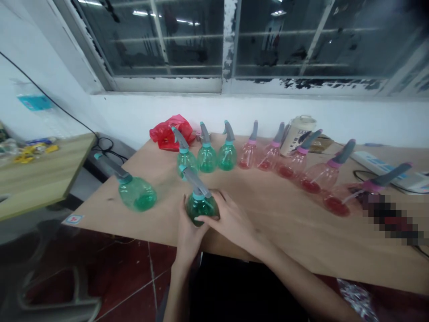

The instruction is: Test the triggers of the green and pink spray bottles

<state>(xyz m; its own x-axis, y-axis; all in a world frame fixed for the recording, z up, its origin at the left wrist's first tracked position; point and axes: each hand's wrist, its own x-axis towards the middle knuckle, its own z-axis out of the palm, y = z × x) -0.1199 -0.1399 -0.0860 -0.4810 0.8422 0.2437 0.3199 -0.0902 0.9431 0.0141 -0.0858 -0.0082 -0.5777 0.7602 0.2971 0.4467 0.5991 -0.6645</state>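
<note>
Both hands are closed around a green spray bottle (202,206), the left hand (188,232) cupping it from the left side and the right hand (233,219) wrapping its right side, with the right thumb laid across the front of the clear body. The bottle is near the front edge of the worktop (278,210), in front of the person's dark clothing; whether its base touches the surface is hidden by the hands. Its grey trigger head rises above the fingers, the teal nozzle tip pointing away and to the left. Beyond it, three more green bottles (207,159) stand side by side, and the leftmost of these is partly covered by the held one. Another green bottle (137,193) sits apart on the left, a little green liquid pooled inside. To the right of the green group, five pink bottles (291,164) with grey heads run in a curved row toward the right side, each with red liquid low inside. Behind the bottles are a crumpled red plastic bag (172,133) and a pale cylindrical container (297,135) with printing on it. A white power strip (389,170) lies at the right, behind a pixelated dark object (392,219). Farther left, a second table (72,163) carries yellow items (30,154), and a window (161,40) spans the wall at the back.
</note>
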